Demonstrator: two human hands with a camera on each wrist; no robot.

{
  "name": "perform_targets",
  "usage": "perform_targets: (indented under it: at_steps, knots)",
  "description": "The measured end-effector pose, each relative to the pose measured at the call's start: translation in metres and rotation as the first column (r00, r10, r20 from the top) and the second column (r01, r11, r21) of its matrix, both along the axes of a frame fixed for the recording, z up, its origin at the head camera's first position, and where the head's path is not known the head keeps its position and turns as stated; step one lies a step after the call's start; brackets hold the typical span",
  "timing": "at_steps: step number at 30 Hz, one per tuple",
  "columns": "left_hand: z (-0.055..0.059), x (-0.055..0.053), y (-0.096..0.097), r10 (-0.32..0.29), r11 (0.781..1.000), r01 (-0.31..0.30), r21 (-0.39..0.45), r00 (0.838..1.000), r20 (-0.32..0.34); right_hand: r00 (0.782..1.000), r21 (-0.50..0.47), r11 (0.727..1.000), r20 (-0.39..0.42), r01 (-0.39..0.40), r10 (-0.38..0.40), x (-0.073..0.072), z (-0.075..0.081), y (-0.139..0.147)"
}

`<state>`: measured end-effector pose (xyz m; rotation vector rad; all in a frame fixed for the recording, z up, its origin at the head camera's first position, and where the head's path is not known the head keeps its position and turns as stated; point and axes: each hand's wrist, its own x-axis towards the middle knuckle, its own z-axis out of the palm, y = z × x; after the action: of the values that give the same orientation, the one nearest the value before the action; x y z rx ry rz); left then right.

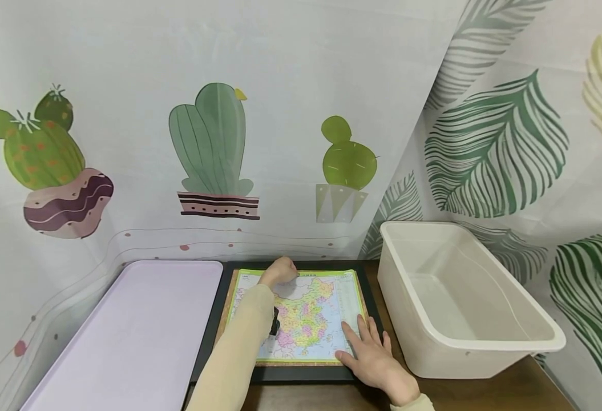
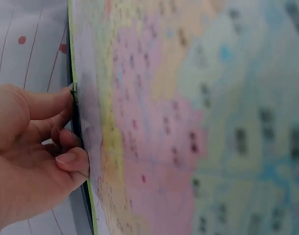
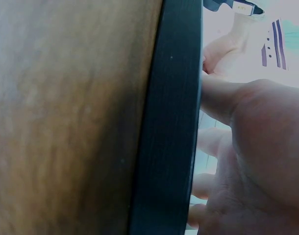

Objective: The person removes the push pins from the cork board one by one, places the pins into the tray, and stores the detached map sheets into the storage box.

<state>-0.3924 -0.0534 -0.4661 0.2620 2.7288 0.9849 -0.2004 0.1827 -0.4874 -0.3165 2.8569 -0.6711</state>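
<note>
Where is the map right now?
In the head view, the map lies on a black-framed board, between the lilac tray (left) and the cream bin (right).

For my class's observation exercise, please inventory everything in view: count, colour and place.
table: one, brown, underneath
tray: one, pale lilac, left side
tub: one, off-white, right side
board: one, brown, black-framed, between tray and tub
map: one, multicoloured, on board
cactus prints: three, green, on white backdrop
leaf prints: several, green, grey, yellow, backdrop's right
wrist device: one, black, left wrist
sleeves: two, cream, forearms
left hand: one, map's far edge
right hand: one, map's near-right corner
</note>
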Motion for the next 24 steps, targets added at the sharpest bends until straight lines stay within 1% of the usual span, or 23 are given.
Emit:
perform_targets:
  at_steps: [8, 12, 16, 20, 24]
  knots:
    - [-0.002, 0.001, -0.004, 0.036, 0.994, -0.041, 0.103, 0.998, 0.047, 1.0, 0.002, 1.0, -0.001, -0.002, 0.002, 0.001, 0.001, 0.0]
    - [-0.003, 0.002, -0.007, 0.04, 0.984, -0.055, 0.17, 0.995, 0.087, 1.0, -0.005, 1.0, -0.004, -0.004, 0.004, 0.001, 0.001, 0.0]
    - [-0.003, 0.003, -0.011, 0.013, 0.979, -0.032, 0.2, 0.995, 0.095, 1.0, -0.005, 1.0, -0.012, -0.008, 0.008, 0.002, 0.001, -0.001]
    - [-0.003, 0.002, -0.014, -0.023, 0.981, 0.01, 0.193, 0.997, 0.067, 0.999, 0.013, 1.0, -0.033, -0.022, 0.022, 0.004, 0.006, -0.001]
    - [-0.003, 0.001, -0.015, -0.05, 0.982, 0.042, 0.186, 0.998, 0.038, 0.998, 0.029, 0.999, -0.052, -0.035, 0.036, 0.007, 0.016, -0.001]
